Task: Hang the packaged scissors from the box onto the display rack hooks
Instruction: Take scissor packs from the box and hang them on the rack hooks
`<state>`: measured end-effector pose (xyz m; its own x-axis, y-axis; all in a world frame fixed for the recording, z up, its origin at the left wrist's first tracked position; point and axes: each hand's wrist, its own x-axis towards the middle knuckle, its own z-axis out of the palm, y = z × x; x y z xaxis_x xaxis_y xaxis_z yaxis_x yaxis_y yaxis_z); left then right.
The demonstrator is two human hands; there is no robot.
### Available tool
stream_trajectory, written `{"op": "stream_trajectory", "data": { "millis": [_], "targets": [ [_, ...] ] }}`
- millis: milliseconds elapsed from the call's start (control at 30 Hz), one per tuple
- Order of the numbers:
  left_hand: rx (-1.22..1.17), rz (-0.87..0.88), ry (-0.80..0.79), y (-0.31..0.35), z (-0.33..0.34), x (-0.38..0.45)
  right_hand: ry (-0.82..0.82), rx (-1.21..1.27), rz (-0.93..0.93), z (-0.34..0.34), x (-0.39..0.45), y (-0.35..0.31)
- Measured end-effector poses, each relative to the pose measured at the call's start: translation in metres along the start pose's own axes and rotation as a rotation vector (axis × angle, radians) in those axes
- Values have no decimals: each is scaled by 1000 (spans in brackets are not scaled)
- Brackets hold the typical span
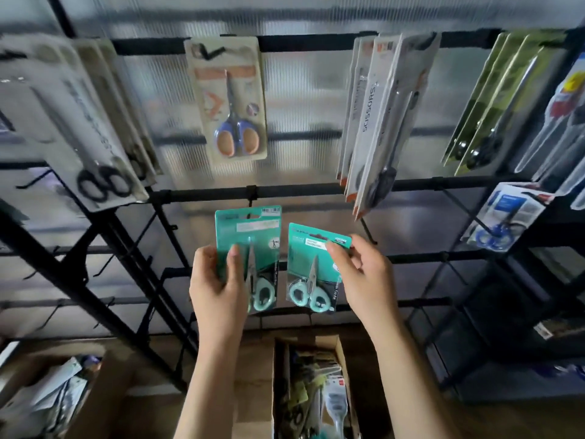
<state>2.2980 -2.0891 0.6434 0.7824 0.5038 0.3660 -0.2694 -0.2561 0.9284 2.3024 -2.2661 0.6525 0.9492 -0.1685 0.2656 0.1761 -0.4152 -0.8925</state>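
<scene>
A person stands before a black wire display rack (202, 194), a teal scissors pack in each grip. The left hand (218, 280) grasps one pack (250, 245) just under a hook (251, 198); the right hand (364, 277) pinches another (311, 267). Next, the hang-hole likely needs threading onto the hook. A hanging pack (376, 118) reads "SCISSORS". The box (316, 391) sits below.

A translucent ribbed wall panel (300, 99) glows, seemingly backlit, above a brown floor (152, 407).

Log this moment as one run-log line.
left hand: holds teal pack at hook | right hand: pinches second teal pack | box: still stocked
</scene>
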Motion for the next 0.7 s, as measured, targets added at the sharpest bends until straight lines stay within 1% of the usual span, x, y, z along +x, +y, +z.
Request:
{"op": "stream_trajectory", "data": {
  "millis": [67, 133, 233, 333, 467, 700],
  "targets": [
    [32, 5, -7, -5, -14, 18, -2, 27, -24, 21, 7, -10],
    [-5, -11, -13, -7, -29, 38, -35, 49, -32, 44, 14, -23],
    [-78, -41, 3, -15, -54, 70, -109, 48, -64, 80, 22, -43],
    [-74, -29, 50, -26, -79, 91, -143, 26, -84, 117, 26, -56],
    [-100, -57, 184, -41, -111, 101, -143, 42, -86, 161, 25, -67],
    [-73, -187, 166, -84, -145, 103, -158, -13, -37, 205, 10, -71]
  ]
}}
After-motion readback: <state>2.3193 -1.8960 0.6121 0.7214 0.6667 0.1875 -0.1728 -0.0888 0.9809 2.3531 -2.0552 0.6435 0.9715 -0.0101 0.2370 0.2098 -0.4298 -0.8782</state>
